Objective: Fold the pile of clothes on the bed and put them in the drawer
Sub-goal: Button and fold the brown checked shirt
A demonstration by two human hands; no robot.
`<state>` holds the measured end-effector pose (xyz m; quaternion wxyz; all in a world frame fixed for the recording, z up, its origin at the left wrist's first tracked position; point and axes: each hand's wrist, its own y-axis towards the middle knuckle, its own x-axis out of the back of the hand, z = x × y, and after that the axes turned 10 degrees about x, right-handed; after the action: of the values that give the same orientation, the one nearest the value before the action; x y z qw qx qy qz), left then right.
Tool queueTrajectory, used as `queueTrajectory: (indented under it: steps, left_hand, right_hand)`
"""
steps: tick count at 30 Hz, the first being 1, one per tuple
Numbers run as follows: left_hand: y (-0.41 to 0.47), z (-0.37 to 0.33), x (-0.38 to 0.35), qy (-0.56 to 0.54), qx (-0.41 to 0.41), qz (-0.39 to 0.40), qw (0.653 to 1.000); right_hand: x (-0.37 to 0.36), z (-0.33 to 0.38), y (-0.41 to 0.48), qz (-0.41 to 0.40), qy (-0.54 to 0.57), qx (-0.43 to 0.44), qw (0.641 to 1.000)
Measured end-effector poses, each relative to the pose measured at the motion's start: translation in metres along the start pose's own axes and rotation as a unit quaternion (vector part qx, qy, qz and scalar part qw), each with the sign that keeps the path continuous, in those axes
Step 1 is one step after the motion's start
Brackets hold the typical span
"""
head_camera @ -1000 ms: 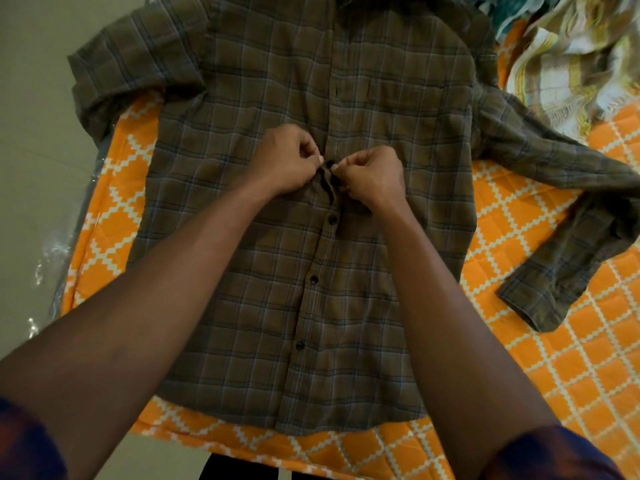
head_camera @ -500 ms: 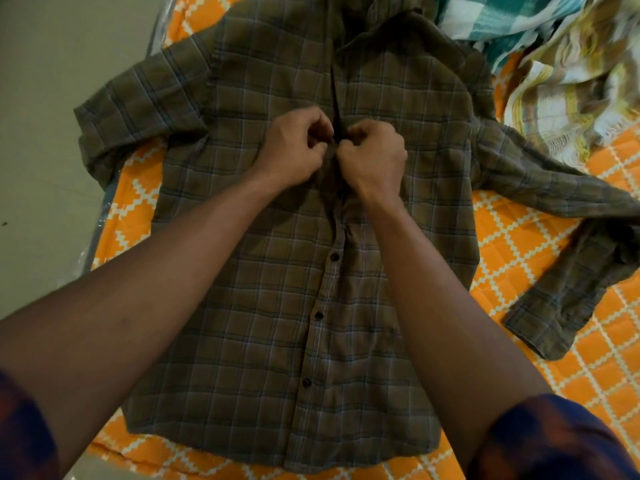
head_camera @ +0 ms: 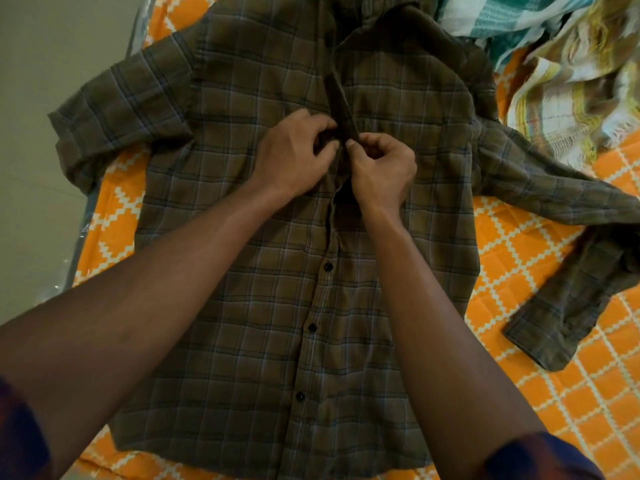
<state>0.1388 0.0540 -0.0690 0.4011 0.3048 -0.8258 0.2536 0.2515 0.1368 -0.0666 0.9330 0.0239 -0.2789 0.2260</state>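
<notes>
A brown plaid shirt (head_camera: 242, 306) lies front-up and spread flat on the bed, sleeves out to both sides. Three dark buttons down its lower placket are fastened; the placket gapes open just below my hands and above them. My left hand (head_camera: 294, 157) pinches the left edge of the placket at chest height. My right hand (head_camera: 381, 171) pinches the right edge, thumb against the dark strip. The two hands nearly touch over the shirt's middle.
The bed carries an orange sheet with a white diamond pattern (head_camera: 554, 393). A heap of other clothes (head_camera: 571, 64), teal-checked and yellow-striped, lies at the far right. The bed's left edge borders a grey floor (head_camera: 41, 168).
Both hands have worked up the placket from a lower button to chest height. The view has shifted so more of the collar end and clothes heap shows.
</notes>
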Motion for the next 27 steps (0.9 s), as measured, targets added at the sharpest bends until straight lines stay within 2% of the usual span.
queueTrajectory:
  steps: [3, 7, 11, 15, 18, 20, 23, 27]
  left_hand:
    - [0.006, -0.009, 0.001, 0.068, -0.027, -0.006, 0.997]
    - [0.016, -0.016, 0.002, 0.105, -0.01, 0.013, 0.994]
    - [0.019, -0.026, 0.002, 0.125, 0.009, 0.026, 0.992]
    - [0.019, -0.037, -0.001, 0.144, 0.023, 0.039, 0.989]
    - [0.02, -0.037, -0.003, 0.097, 0.046, 0.042, 0.993]
    - [0.021, -0.032, -0.002, 0.008, 0.102, 0.054, 0.993]
    - [0.017, -0.027, -0.005, -0.15, 0.196, 0.081, 0.966]
    - [0.011, -0.026, -0.011, -0.197, 0.204, 0.09, 0.955]
  right_hand:
    - [-0.001, 0.0, 0.004, 0.056, -0.084, 0.06, 0.993]
    - [-0.004, 0.002, 0.007, 0.091, -0.151, 0.108, 0.978]
    - [-0.004, -0.001, 0.011, 0.059, -0.063, 0.011, 0.996]
    - [-0.008, -0.005, 0.008, 0.033, -0.018, 0.003, 0.999]
    - [-0.007, -0.01, 0.008, 0.006, 0.033, -0.008, 0.999]
    - [-0.007, -0.013, 0.008, 0.003, 0.058, -0.016, 0.998]
    - [-0.009, -0.016, 0.01, 0.006, 0.065, -0.029, 0.997]
    - [-0.011, -0.016, 0.011, 0.025, 0.052, -0.026, 0.998]
